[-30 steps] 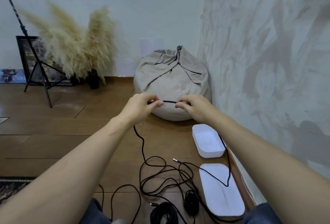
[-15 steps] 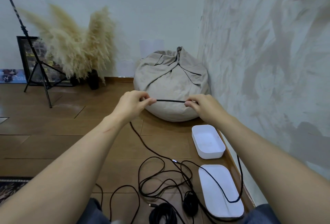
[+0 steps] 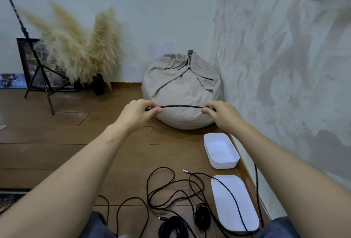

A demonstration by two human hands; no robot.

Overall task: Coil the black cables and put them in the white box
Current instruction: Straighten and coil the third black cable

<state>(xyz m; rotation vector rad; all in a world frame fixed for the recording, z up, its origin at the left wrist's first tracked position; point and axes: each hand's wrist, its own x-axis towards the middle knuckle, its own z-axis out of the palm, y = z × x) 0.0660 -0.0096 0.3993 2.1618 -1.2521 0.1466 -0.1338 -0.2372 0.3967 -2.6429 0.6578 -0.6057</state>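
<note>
A black cable (image 3: 182, 106) is stretched level between my two hands, in front of the beanbag. My left hand (image 3: 139, 113) pinches one end of the span and my right hand (image 3: 221, 113) pinches the other. More of this cable hangs below my right arm and trails across the white lid (image 3: 228, 207). Loose black cable (image 3: 161, 188) lies tangled on the floor, with two coiled bundles (image 3: 203, 217) near my knees. The open white box (image 3: 233, 156) stands empty by the right wall, beyond the lid.
A beige beanbag (image 3: 182, 86) fills the corner ahead. Pampas grass in dark vases (image 3: 79, 48) and a black tripod (image 3: 39, 70) stand at the back left, before a leaning picture frame. The textured wall runs along my right. A rug edge (image 3: 9, 196) shows at the lower left.
My hands have moved apart, and the span of cable between them has grown longer. The slack under my right arm has swung right, off the lid toward the wall.
</note>
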